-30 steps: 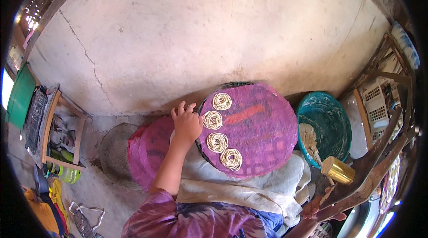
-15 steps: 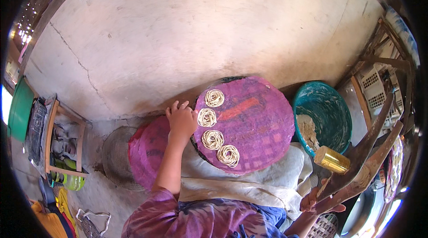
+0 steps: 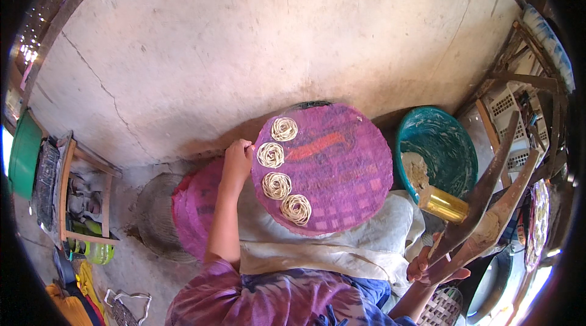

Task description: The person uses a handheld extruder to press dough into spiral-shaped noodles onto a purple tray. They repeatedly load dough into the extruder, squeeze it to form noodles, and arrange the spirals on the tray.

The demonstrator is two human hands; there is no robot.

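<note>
A round tray (image 3: 329, 185) covered in purple cloth lies over pale fabric on my lap, bearing several noodle-like coils (image 3: 277, 185) along its left side. At that left edge, my left hand (image 3: 239, 154) has its fingers curled closed on the rim; the fingertips are partly hidden. Low on the right, my right hand (image 3: 421, 265) is closed around a long two-armed wooden tool (image 3: 479, 216). A gold metal cylinder (image 3: 445, 204) on this tool reaches over the teal basin (image 3: 445, 149), which contains pale dough (image 3: 414, 167).
More purple round sheets (image 3: 195, 213) lie on a grey round stack (image 3: 152, 216) to the left. A wall (image 3: 287, 33) stands ahead. A wooden stand (image 3: 85, 237) with a green basin (image 3: 21, 161) is at left, plastic crates (image 3: 506, 106) and timber at right, yellow cloth (image 3: 85, 286) lower left.
The purple tray has shifted slightly left, and the fingers of my left hand have gone from spread to curled at its edge. The gold cylinder sits slightly higher and further left in view.
</note>
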